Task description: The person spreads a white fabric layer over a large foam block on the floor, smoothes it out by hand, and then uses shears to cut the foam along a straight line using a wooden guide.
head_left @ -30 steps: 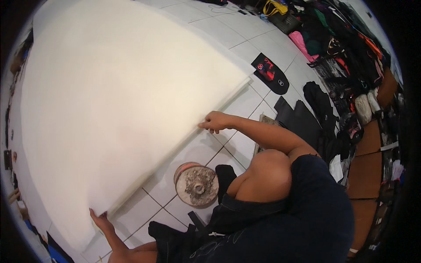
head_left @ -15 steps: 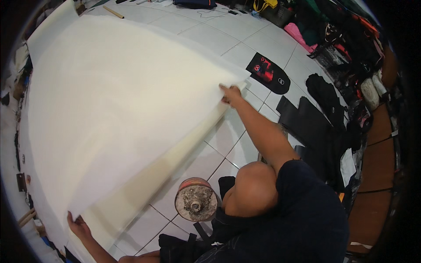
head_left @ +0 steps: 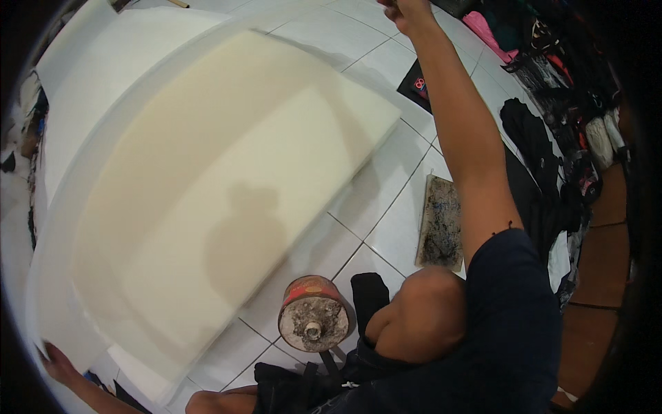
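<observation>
A large thin white sheet [head_left: 55, 276] is raised and curves in an arc from lower left to top. My left hand [head_left: 58, 362] is closed on its corner at the lower left. My right arm stretches far forward, and my right hand [head_left: 407, 14], partly cut off by the top edge, pinches the sheet's other end. Below the raised sheet lies a flat cream-coloured sheet or stack of sheets [head_left: 310, 172] on the floor, with a shadow across it. Whether it is one layer or several, I cannot tell.
A round red tin [head_left: 314, 314] with a crusted top and short spout stands by my knees. A stained board [head_left: 440, 221] lies under my right forearm. Farther right are a black printed piece [head_left: 416, 86], black cloth pieces [head_left: 531, 138] and a pink item [head_left: 489, 36] on white floor tiles.
Both hands have lifted the white sheet and spread apart, the right going forward and up, the left toward the left. The cream layer beneath has come into sight, as has the stained board.
</observation>
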The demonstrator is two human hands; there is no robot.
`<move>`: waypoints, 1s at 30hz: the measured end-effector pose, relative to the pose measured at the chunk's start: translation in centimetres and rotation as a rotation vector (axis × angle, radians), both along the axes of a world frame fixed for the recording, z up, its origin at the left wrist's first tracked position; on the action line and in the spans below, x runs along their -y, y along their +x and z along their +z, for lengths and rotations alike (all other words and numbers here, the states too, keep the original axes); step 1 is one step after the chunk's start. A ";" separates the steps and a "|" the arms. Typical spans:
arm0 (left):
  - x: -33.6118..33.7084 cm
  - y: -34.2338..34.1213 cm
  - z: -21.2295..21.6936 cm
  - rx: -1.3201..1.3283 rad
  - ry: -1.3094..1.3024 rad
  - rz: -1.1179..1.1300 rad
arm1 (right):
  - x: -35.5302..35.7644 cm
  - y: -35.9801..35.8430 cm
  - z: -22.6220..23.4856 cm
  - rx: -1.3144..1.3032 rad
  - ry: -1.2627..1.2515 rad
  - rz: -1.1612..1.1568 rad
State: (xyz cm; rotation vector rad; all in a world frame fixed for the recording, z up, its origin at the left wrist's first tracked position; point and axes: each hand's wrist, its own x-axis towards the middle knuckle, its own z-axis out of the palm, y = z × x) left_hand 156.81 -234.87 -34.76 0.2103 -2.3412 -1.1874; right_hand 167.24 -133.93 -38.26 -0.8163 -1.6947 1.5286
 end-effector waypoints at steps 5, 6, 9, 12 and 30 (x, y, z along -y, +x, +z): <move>7.1 14.9 -20.9 0.182 0.737 0.208 | 12.9 7.0 -13.9 0.199 -0.115 0.068; 5.0 16.4 -25.3 0.333 0.869 0.149 | 13.0 8.6 -17.5 0.265 -0.134 0.031; -1.7 17.7 -29.5 0.628 1.012 0.067 | 12.1 13.5 -22.2 0.365 -0.191 -0.041; 1.0 20.1 -30.8 0.614 0.950 0.121 | 14.7 13.1 -22.9 0.440 -0.212 0.023; 3.5 22.2 -33.8 0.603 0.787 0.295 | 14.0 14.9 -25.5 0.661 -0.250 0.082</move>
